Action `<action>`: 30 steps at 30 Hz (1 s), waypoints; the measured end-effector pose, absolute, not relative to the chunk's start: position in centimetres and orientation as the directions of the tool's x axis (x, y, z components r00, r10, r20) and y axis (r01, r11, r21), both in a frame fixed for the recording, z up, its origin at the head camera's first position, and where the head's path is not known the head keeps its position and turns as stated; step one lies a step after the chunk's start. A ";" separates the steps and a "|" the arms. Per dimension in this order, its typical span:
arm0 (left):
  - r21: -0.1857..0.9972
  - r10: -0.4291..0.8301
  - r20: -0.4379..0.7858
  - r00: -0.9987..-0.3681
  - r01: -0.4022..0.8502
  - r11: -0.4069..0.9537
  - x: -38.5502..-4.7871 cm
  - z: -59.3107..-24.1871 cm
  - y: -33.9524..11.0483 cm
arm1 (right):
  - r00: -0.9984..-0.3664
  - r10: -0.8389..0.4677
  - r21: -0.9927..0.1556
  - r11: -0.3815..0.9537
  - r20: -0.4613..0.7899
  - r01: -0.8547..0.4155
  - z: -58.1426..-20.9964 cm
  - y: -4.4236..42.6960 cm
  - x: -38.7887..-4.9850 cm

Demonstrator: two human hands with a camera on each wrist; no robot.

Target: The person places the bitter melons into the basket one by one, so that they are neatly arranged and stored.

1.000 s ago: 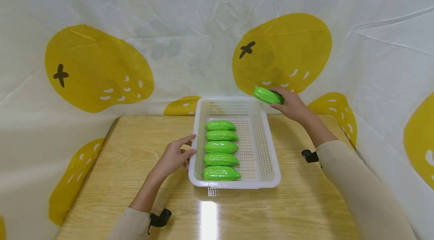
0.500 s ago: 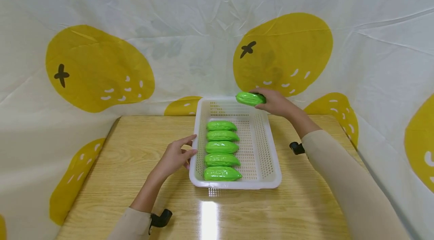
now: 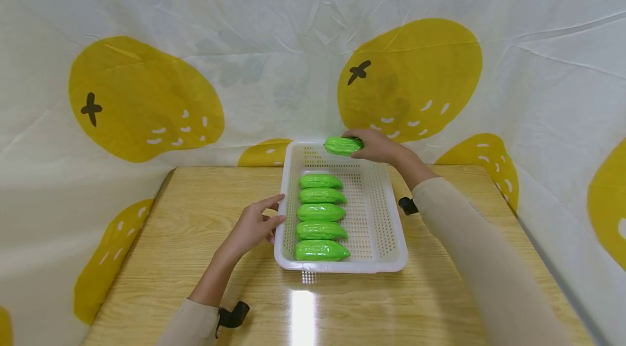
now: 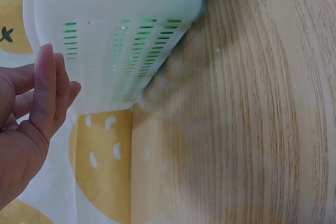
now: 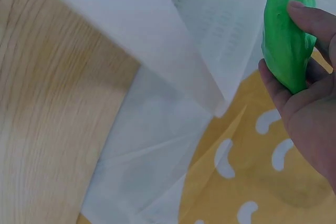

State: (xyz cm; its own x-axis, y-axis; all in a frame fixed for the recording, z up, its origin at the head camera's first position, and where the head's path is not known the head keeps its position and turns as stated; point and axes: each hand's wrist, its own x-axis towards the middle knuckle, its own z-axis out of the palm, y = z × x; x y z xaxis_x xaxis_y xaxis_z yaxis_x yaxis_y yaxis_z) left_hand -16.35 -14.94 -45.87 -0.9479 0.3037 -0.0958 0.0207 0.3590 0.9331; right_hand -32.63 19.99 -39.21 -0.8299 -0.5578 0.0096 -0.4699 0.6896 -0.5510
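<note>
My right hand (image 3: 376, 146) grips a glossy green bitter melon (image 3: 342, 145) by one end, held above the far end of a white plastic basket (image 3: 395, 226). In the right wrist view, the thumb (image 5: 315, 22) lies across the ridged bitter melon (image 5: 287, 30). Several more bitter melons (image 3: 321, 212) lie crosswise in a column along the basket's left side, tips pointing right. My left hand (image 3: 250, 227) touches the left rim from outside with its fingers fairly straight. From the left wrist, that hand (image 4: 37, 103) appears beside the perforated basket wall (image 4: 100, 51).
The basket stands on a wood-grain table (image 3: 205, 194), close to its back edge. A white cloth with yellow fruit prints (image 3: 274, 80) hangs behind and at both sides. Black wrist mounts (image 3: 233, 314) stick out from both sleeves.
My right hand has carried the bitter melon leftward and slightly down, from beyond the basket's back right corner to over its far end. The left hand and the basket have stayed put.
</note>
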 end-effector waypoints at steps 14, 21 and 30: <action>0.931 0.303 -0.097 -0.948 0.022 0.365 -16.5 -45.9 -15.0 | -0.808 -0.589 -0.530 0.679 0.019 -0.507 -41.2 16.4 -33.2; 0.933 0.305 -0.091 -0.948 0.027 0.360 -16.5 -46.0 -15.0 | -0.828 -0.560 -0.523 0.709 -0.009 -0.474 -42.4 15.2 -33.6; 0.932 0.302 -0.092 -0.949 0.025 0.362 -16.4 -46.0 -14.7 | -0.868 -0.494 -0.561 0.734 -0.057 -0.381 -43.9 14.1 -33.4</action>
